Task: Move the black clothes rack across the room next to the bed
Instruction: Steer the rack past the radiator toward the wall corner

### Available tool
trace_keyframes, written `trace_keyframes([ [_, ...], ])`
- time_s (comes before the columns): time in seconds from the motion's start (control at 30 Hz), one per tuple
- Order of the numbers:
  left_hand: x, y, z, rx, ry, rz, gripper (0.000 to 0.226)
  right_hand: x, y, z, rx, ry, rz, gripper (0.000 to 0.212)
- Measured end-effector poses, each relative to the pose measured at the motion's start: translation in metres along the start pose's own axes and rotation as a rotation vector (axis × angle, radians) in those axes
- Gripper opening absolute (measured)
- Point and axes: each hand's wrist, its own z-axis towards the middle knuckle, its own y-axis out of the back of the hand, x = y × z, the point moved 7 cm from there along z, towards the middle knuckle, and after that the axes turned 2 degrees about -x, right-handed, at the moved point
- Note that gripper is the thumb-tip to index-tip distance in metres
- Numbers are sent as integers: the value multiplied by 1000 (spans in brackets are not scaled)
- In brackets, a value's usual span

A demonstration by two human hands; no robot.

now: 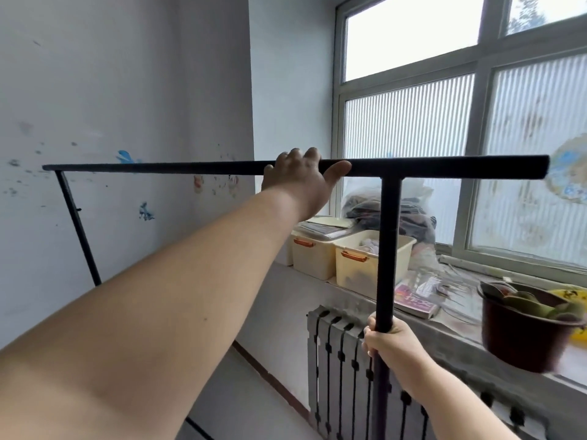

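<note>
Two bins: cream storage bins with orange handles sit on the window ledge, just behind the rack's near post
Ledge clutter: a book and a dark flowerpot to the right of the post
Radiator: grey radiator under the ledge, close behind the post
Rack: black clothes rack stands by the marked wall and window, top bar level
Left hand: left hand wrapped over the top bar, fingers curled behind, thumb along the front
Right hand: right hand closed around the near upright post
Hidden: rack's feet cut off below; far post partly behind the left forearm
</note>
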Motion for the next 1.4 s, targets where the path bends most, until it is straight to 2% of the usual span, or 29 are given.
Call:
trace_keyframes([
  [0.33, 43, -95, 110, -51, 34, 1, 81, -5, -29, 145, 73, 10, 44, 32],
  [0.47, 76, -136, 143, -69, 100, 42, 77, -12, -51, 205, 140, 21, 37, 40],
  [0.53, 84, -153, 157, -48, 124, 51, 75, -15, -56, 228, 153, 6, 18, 38],
  [0.77, 118, -184, 204, -56, 195, 145, 66, -10, -83, 315, 247, 13, -2, 32],
  [0.9, 142, -202, 221, -17, 225, 231, 67, -18, -109, 351, 297, -2, 17, 35],
  [1.2, 202, -244, 260, -5, 267, 284, 69, -27, -170, 424, 338, -19, 113, 26],
  [1.27, 217, -251, 272, -5, 273, 297, 71, -22, -179, 442, 285, -6, 58, 24],
  [1.33, 237, -256, 288, -4, 282, 306, 73, -14, -189, 462, 222, 37, -130, 19],
  [1.4, 251, -261, 297, 0, 285, 324, 75, 4, -191, 474, 129, 120, -308, 36],
])
